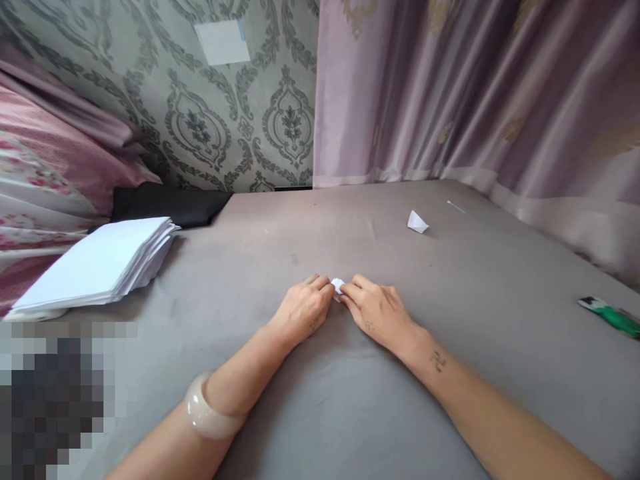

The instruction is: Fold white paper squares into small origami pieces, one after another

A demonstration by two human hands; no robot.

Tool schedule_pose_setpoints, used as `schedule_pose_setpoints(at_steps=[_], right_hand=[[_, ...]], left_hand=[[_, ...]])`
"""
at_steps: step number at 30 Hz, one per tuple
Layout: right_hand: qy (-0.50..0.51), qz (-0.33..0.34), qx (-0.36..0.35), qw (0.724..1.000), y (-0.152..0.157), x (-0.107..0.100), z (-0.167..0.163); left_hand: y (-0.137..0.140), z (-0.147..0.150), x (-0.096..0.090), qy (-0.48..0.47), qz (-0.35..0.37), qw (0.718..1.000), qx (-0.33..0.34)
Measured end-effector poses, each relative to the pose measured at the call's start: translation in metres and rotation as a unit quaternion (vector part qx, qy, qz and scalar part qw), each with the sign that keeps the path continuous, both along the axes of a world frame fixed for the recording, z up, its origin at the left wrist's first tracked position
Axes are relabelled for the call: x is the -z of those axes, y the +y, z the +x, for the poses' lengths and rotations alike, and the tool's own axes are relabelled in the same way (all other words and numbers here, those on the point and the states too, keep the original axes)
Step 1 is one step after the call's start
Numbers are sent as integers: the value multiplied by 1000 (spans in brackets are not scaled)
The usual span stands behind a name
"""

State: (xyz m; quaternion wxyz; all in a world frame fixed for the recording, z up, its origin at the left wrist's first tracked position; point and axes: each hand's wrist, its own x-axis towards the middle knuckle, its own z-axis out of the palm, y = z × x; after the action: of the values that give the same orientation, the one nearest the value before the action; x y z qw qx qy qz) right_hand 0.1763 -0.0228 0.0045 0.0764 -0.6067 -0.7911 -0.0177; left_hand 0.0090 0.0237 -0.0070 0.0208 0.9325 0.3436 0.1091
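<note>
A small piece of folded white paper (337, 287) is pinched between my two hands, low over the grey sheet. My left hand (306, 303) is closed on its left side, with the fingertips mostly out of sight. From the right, my right hand (377, 310) grips the same paper with thumb and fingers. Only a bit of the paper shows between the hands, so its full shape is hidden. Farther off to the right, another small folded paper piece (417, 222) rests on the sheet, apart from both hands.
A thick stack of white paper (95, 263) lies at the left, with a black flat item (173, 203) behind it. At the right edge is a green-handled tool (613, 317). A thin stick (456, 207) lies near the curtain (400, 87). The grey sheet (240, 260) extends under everything.
</note>
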Motion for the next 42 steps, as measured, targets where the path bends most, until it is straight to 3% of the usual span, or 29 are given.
schedule_pose_setpoints(at_steps=[8,16,25,34,42], right_hand=[[2,2,-8,1000,2,4,-4],[157,-41,71,984,6,8,-2],[242,-71,69,965,15,7,4],[291,-116,127,941,32,15,6],[281,-248,140,916,45,-6,10]], left_hand=[[2,-3,5,-98,-60,993,-32],[12,-3,17,-194,-137,970,-58],[14,1,15,-201,-176,958,-102],[16,7,4,-177,-211,951,-138],[16,11,-8,-172,-288,922,-192]])
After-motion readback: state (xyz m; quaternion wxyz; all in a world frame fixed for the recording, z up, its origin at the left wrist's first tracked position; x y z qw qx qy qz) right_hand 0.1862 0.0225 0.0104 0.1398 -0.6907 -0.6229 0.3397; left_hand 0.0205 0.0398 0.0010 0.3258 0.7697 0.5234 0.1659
